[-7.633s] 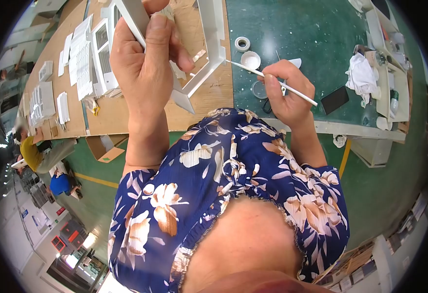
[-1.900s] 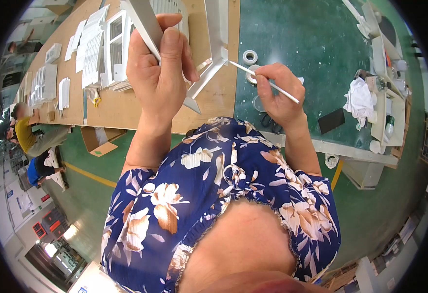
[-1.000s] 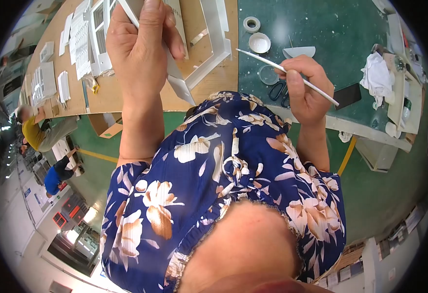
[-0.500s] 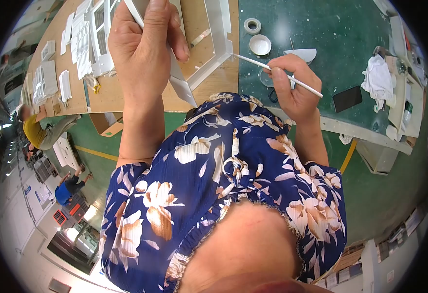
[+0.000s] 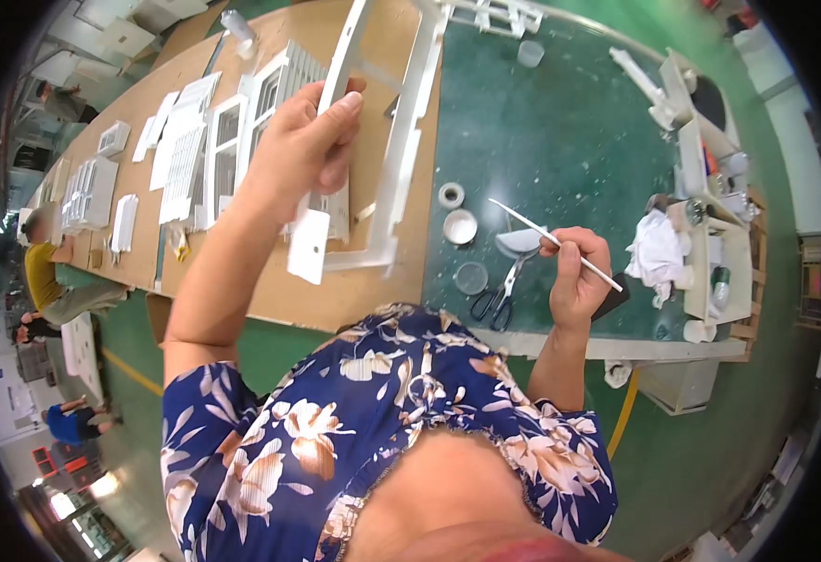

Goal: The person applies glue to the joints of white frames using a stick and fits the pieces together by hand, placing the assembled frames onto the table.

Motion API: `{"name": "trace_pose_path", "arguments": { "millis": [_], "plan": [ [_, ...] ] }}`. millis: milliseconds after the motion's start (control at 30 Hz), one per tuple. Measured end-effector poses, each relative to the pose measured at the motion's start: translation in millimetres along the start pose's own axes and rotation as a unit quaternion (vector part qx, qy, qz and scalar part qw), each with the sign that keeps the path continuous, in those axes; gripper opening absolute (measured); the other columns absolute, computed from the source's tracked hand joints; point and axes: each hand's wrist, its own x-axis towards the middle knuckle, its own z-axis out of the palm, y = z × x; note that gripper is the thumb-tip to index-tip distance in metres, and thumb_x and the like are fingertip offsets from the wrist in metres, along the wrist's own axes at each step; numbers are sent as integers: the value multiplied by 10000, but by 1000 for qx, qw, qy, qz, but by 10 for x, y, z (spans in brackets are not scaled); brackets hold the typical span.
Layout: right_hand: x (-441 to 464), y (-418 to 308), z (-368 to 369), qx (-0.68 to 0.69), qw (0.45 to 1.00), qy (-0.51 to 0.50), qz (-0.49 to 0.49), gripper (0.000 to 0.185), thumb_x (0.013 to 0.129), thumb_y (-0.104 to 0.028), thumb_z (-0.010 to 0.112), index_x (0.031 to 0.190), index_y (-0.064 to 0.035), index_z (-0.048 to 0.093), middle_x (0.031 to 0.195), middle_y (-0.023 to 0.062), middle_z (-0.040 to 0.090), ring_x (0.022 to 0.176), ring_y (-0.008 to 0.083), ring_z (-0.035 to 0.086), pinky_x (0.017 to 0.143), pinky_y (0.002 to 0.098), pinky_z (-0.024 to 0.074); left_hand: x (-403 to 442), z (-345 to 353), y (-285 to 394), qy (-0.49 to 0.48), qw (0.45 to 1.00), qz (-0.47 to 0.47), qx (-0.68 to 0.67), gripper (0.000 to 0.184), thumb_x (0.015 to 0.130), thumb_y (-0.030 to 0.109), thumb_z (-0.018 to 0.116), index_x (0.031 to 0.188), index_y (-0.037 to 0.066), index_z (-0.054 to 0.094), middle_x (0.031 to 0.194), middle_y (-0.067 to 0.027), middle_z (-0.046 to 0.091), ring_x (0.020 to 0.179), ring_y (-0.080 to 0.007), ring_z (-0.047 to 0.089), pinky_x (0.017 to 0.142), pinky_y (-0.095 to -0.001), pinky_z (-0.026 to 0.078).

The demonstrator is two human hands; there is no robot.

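Note:
My left hand point(image 5: 312, 140) is wrapped around one side of a white rectangular frame point(image 5: 399, 159), which is tilted up above the brown board. The frame's near corner and a flat end tab point(image 5: 309, 245) hang below my wrist. My right hand point(image 5: 579, 272) pinches a thin white stick point(image 5: 532, 227) with a narrow tip, held over the green mat and apart from the frame. Below the stick are scissors point(image 5: 497, 302) and a pale half-round piece point(image 5: 520, 242). A small white dish point(image 5: 460, 227), a tape roll point(image 5: 451, 195) and a clear round lid point(image 5: 471, 277) lie nearby.
White slatted panels point(image 5: 185, 169) and window-like frames point(image 5: 228, 145) lie on the brown board point(image 5: 270, 300) at left. A dark flat phone-like object point(image 5: 611, 298), a white cloth point(image 5: 656, 251) and a shelf unit point(image 5: 705, 234) are at right. A person in yellow point(image 5: 47, 272) works farther left.
My right hand has drawn the stick away from the frame's corner, to the right. My left hand still holds the frame. The view has shifted, showing more of the table.

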Motion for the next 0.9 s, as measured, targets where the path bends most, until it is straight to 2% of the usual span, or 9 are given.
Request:
{"name": "trace_pose_path", "arguments": {
  "millis": [67, 267, 333, 467, 700, 767, 800, 867, 900],
  "plan": [
    [64, -86, -52, 7, 999, 47, 25, 123, 942, -82, 469, 960, 25, 526, 822, 131, 610, 683, 140, 570, 651, 255, 482, 45, -51, 172, -42, 995, -87, -36, 376, 944, 219, 529, 1227, -20, 463, 676, 32, 388, 385, -13, 337, 326, -170, 276],
    [495, -275, -111, -46, 996, 71, -25, 147, 949, -100, 471, 979, 27, 538, 844, 128, 621, 690, 140, 575, 668, 249, 477, -99, 1, 480, -82, 989, -124, -15, 375, 936, 212, 538, 1231, -10, 474, 644, 65, 389, 375, 21, 292, 311, -146, 236],
    [655, -304, -98, -36, 994, 79, -71, 103, 933, -71, 506, 935, 21, 551, 824, 102, 631, 676, 115, 590, 631, 234, 487, -182, 38, 576, -82, 984, -150, 47, 398, 930, 227, 547, 1238, -12, 471, 639, 65, 391, 375, 24, 287, 314, -145, 229],
    [851, -289, -53, -42, 994, 79, -56, 112, 928, -90, 536, 906, 15, 567, 805, 89, 636, 667, 108, 594, 619, 233, 495, -350, 68, 654, -110, 980, -149, 78, 432, 926, 241, 541, 1259, -22, 462, 632, 63, 353, 365, 8, 274, 316, -154, 212],
    [939, -230, 76, -56, 992, 67, -87, 115, 914, -102, 567, 873, 5, 582, 761, 73, 642, 659, 103, 609, 598, 223, 496, -470, 43, 658, -142, 977, -138, 79, 465, 926, 257, 545, 1279, -28, 446, 632, 62, 331, 363, 5, 281, 314, -161, 207],
    [954, -228, 101, -87, 991, 50, -91, 104, 906, -89, 572, 861, 3, 585, 755, 69, 641, 659, 104, 615, 595, 224, 487, -472, 30, 680, -149, 974, -156, 70, 367, 912, 229, 571, 1182, -7, 496, 568, 43, 406, 360, -29, 333, 342, -197, 234],
    [965, -233, 113, -87, 991, 50, -91, 104, 906, -89, 572, 861, 3, 585, 755, 69, 641, 659, 104, 615, 595, 224, 487, -474, 27, 666, -149, 974, -156, 70, 367, 912, 229, 571, 1182, -7, 496, 568, 43, 406, 360, -29, 333, 342, -197, 234],
    [988, -246, 129, -121, 986, 40, -103, 96, 900, -82, 575, 855, 2, 589, 754, 67, 642, 658, 108, 620, 591, 224, 480, -475, 26, 624, -159, 974, -142, 83, 479, 921, 276, 563, 1279, -21, 448, 606, 69, 319, 359, -1, 290, 316, -160, 212],
    [989, -248, 130, -121, 986, 40, -103, 96, 900, -82, 575, 855, 2, 589, 754, 67, 642, 658, 108, 620, 591, 224, 480, -478, 31, 628, -159, 974, -141, 83, 479, 921, 276, 563, 1279, -21, 448, 606, 69, 319, 359, -1, 290, 316, -160, 212]
  ]
}}
